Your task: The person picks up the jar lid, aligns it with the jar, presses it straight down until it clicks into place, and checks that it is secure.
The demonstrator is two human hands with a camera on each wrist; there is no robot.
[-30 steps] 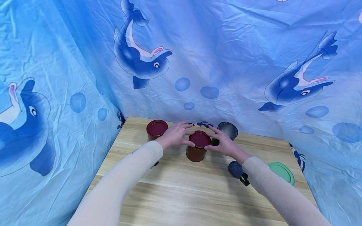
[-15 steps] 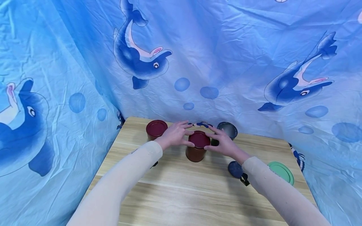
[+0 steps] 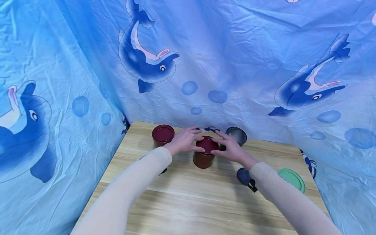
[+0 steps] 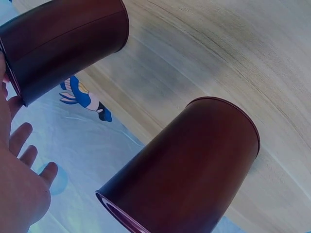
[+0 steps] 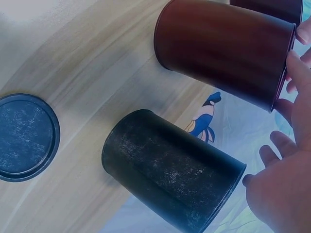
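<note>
A reddish-brown can [image 3: 203,161] with a dark red lid [image 3: 207,143] stands upright at the back middle of the table. My left hand [image 3: 184,140] and right hand [image 3: 230,148] flank it, thumbs at the near rim and index fingers farther back, fingertips resting on the lid's edge. In the left wrist view the other fingers of the left hand [image 4: 24,184] spread loosely past the can. From the right wrist view, fingers of the right hand [image 5: 301,107] touch the rim. The lid sits on the can, level with its top.
Left of the hands stands another red-lidded can [image 3: 163,134]. An uncovered black can [image 3: 237,134] is behind my right hand. A dark blue lid [image 3: 243,176] and a green lid [image 3: 292,180] lie at the right. A dolphin-print curtain [image 3: 205,65] borders the table.
Both hands' fingertips have shifted slightly inward over the lid's edge. The left forearm has moved a little to the right. The can and the other objects stay in place.
</note>
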